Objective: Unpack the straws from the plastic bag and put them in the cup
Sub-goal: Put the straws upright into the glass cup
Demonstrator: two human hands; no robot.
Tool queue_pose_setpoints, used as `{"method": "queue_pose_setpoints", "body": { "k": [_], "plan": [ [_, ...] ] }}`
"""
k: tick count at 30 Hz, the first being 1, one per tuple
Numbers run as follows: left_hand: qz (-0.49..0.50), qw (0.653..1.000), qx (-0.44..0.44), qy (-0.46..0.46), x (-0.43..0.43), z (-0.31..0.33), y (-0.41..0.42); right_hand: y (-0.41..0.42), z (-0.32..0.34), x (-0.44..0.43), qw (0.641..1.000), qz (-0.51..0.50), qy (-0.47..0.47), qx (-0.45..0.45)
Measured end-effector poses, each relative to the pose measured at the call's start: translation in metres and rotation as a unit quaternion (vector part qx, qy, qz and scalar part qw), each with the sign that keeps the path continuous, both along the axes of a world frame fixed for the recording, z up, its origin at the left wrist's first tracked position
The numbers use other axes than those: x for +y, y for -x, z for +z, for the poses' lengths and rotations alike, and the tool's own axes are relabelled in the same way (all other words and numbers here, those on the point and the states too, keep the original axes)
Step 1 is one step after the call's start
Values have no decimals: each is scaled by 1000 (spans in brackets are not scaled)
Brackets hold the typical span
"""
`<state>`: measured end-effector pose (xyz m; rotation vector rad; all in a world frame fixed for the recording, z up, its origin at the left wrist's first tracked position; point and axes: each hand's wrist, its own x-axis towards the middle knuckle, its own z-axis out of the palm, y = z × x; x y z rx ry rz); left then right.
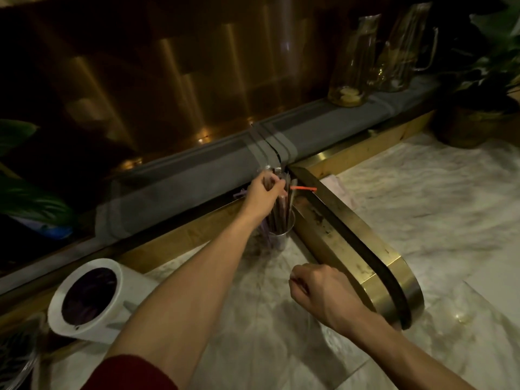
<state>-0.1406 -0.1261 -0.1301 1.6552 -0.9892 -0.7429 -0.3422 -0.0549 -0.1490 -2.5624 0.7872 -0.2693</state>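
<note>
Marble counter [422, 206] bears one cup [279, 241]; left hand [263, 194] grips one straw bundle [279, 218]

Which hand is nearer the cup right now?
Left. The left hand grips the straws just above the cup; the right hand is curled over the marble counter nearer the camera, apart from the cup.

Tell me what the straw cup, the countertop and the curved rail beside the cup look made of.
Small shiny straw cup: probably polished metal, from its silvery reflective wall, though clear glass is possible. Pale veined countertop: looks like polished marble, grey veining on white. Curved gold-coloured rail: seems brushed brass, with dark tarnish spots.
</note>
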Motion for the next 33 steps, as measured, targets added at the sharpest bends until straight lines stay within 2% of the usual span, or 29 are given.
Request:
{"method": "queue_pose_setpoints", "body": {
  "k": [5,8,17,23,26,30,33],
  "plan": [
    [-30,998,-56,2,4,17,-10,-7,-1,-3,1000,9,-4,3],
    [-51,997,-51,29,6,33,-17,-14,1,-4,1000,14,-1,3],
    [-23,989,-131,67,28,74,-30,-21,2,-1,999,11,3,33],
    [21,986,-154,53,46,75,-46,-3,-4,-8,991,-12,-20,133],
    [20,987,-153,33,54,72,-45,8,1,-16,984,-20,-63,163],
    [26,981,-180,65,68,80,-35,16,20,-31,990,-44,-111,81],
    [-31,983,-153,102,90,83,-22,8,34,-41,991,-86,-105,2]
  ]
}}
